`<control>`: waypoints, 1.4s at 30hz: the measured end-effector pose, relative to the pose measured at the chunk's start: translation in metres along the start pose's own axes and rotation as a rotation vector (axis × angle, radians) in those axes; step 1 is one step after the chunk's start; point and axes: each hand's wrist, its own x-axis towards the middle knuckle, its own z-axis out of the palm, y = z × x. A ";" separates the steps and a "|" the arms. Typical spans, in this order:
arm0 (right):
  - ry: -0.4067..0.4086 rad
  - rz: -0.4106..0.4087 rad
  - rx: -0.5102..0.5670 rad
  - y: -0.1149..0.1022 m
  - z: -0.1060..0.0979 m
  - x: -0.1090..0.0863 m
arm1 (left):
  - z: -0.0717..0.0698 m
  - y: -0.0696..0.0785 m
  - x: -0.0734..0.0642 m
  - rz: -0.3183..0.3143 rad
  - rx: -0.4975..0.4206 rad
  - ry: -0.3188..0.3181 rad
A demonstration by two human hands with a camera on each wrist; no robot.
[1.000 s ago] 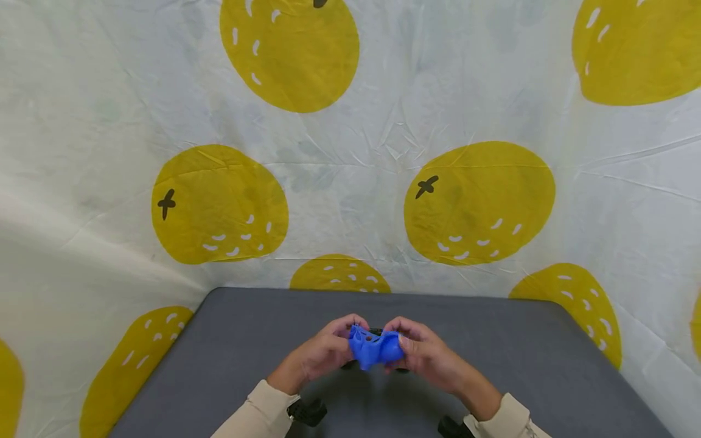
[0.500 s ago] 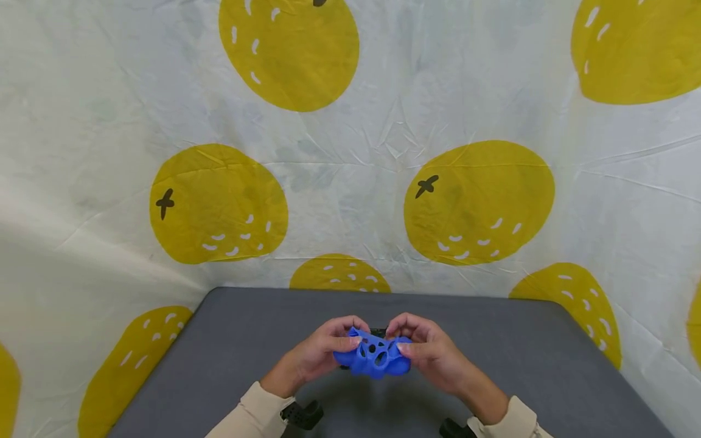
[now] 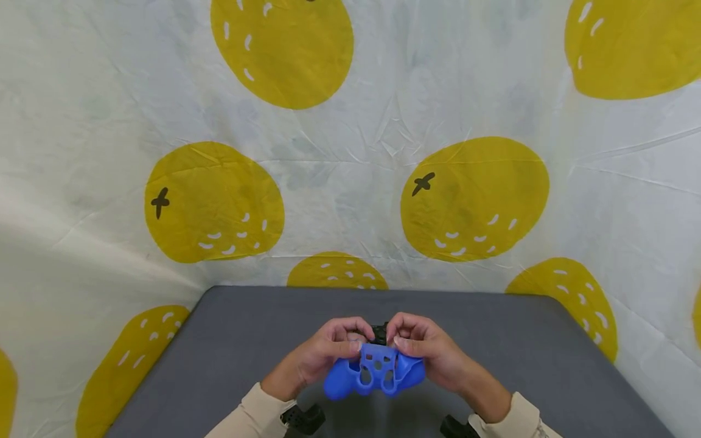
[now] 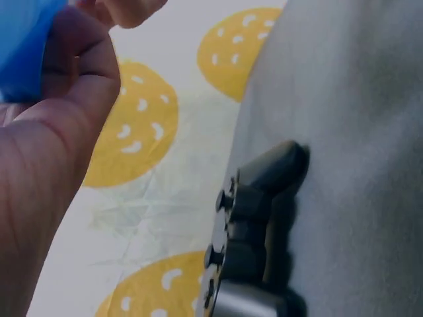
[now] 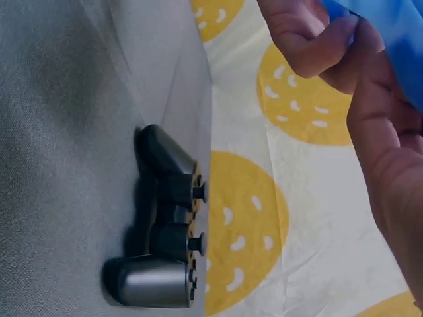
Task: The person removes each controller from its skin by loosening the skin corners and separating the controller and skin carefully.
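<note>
A blue rubbery game controller cover (image 3: pixel 377 382) with several cut-out holes hangs spread between both hands, its front facing the head camera. My left hand (image 3: pixel 317 356) pinches its upper left edge between thumb and fingers. Its upper right part is pinched by my right hand (image 3: pixel 438 353), and the cover looks folded there. Behind the cover, a black game controller (image 3: pixel 380 334) lies on the table, partly hidden in the head view. Both wrist views show more of this controller (image 5: pixel 173 234), with its two thumbsticks and grips, apart from the hands.
A dark grey cloth-covered table (image 3: pixel 263 316) spreads under the hands. White fabric with large yellow fruit prints (image 3: pixel 339 201) hangs behind and beside it. Black straps with devices (image 3: pixel 303 420) sit at both wrists.
The crumpled cover has been spread wider and lowered slightly, so its front holes now show. More of the black controller is visible behind it. Both hands keep their hold with fingers shifted slightly.
</note>
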 end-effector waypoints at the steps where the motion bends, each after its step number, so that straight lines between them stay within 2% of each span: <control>1: -0.018 0.000 0.000 0.000 0.000 -0.001 | 0.001 -0.001 0.000 0.016 -0.007 0.022; 5: -0.095 -0.026 -0.032 -0.002 -0.002 -0.005 | 0.003 -0.002 0.000 0.083 -0.056 0.138; 7: -0.099 -0.045 -0.062 -0.003 -0.002 -0.007 | 0.004 -0.002 0.000 0.098 -0.089 0.161; 12: -0.077 -0.096 -0.145 -0.007 0.002 -0.006 | 0.006 -0.001 0.000 0.108 -0.128 0.110; 18: -0.100 -0.103 -0.282 -0.016 0.006 -0.005 | 0.008 0.001 0.000 0.094 -0.131 0.125; 20: -0.102 -0.093 -0.262 -0.020 0.006 -0.006 | 0.008 0.001 -0.001 0.084 -0.140 0.128; 24: -0.167 -0.142 -0.127 -0.020 0.002 -0.008 | 0.010 0.000 0.000 0.061 -0.143 0.140; 27: -0.178 -0.112 -0.070 -0.020 0.002 -0.009 | 0.012 -0.001 0.001 0.065 -0.132 0.162; 32: 0.010 0.056 -0.211 -0.025 0.007 -0.012 | 0.015 0.001 0.002 0.108 -0.105 0.232; 35: 0.100 0.092 -0.287 -0.026 0.008 -0.013 | 0.017 0.003 0.001 0.109 -0.117 0.242; 38: 0.144 0.078 -0.271 -0.025 0.007 -0.016 | 0.018 0.004 0.001 0.099 -0.149 0.190; 42: 0.169 0.056 -0.217 -0.025 0.002 -0.020 | 0.017 0.004 -0.002 0.089 -0.222 0.060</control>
